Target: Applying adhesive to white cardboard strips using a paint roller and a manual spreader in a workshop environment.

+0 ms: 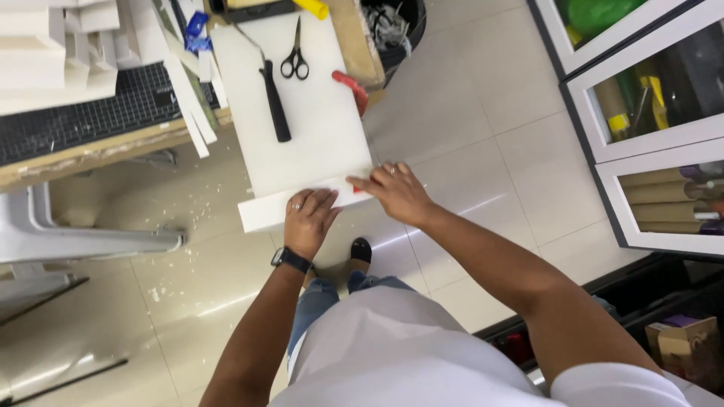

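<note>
A thick white foam board lies across the table edge and sticks out over the floor. A narrower white foam strip sits along its near end. My left hand presses flat on the strip, a watch on its wrist. My right hand rests fingers-down on the board's near right corner, beside something red under the edge. On the board lie black-handled scissors and a long black-handled knife.
A black cutting mat with stacked white foam pieces covers the wooden table at left. A red clamp grips the board's right side. Glass-door cabinets stand at right, a black bin at top.
</note>
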